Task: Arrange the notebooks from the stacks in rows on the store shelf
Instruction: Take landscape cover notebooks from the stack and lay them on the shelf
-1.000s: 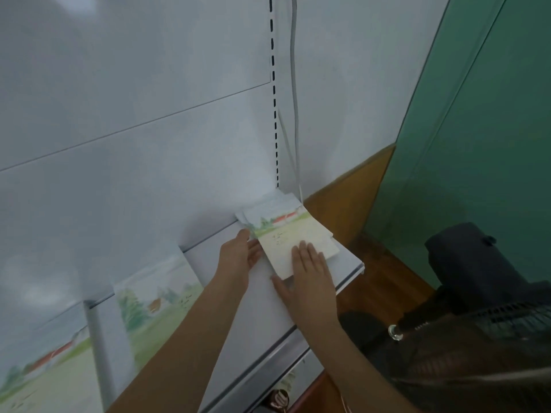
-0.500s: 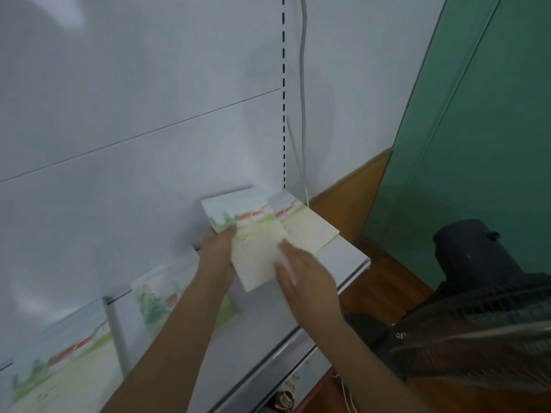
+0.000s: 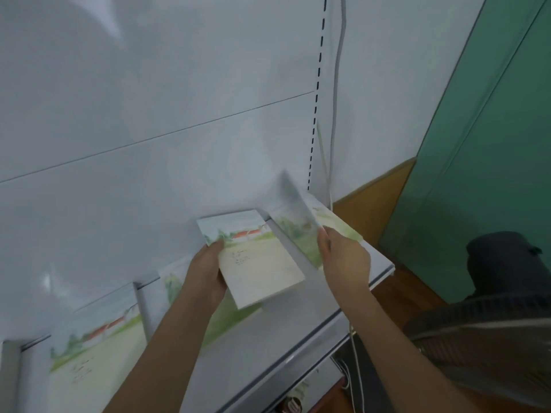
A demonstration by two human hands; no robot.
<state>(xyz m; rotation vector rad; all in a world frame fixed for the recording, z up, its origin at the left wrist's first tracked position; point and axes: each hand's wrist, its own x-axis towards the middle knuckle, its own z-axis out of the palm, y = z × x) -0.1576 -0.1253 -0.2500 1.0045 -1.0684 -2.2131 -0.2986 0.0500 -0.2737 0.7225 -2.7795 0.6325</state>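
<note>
Hands grip 1 notebook each: left hand (image 3: pixel 205 272), right hand (image 3: pixel 346 257); fan (image 3: pixel 489 338) right.

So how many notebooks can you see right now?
5. One in the left hand (notebook), one blurred in the right hand (notebook), one stack top at far right, two standing at left. More may lie hidden underneath.

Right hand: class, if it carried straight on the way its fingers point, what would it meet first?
Probably the white back panel. The right hand, pinching a blurred notebook, points up and away over the shelf. Depth is unclear.
</note>
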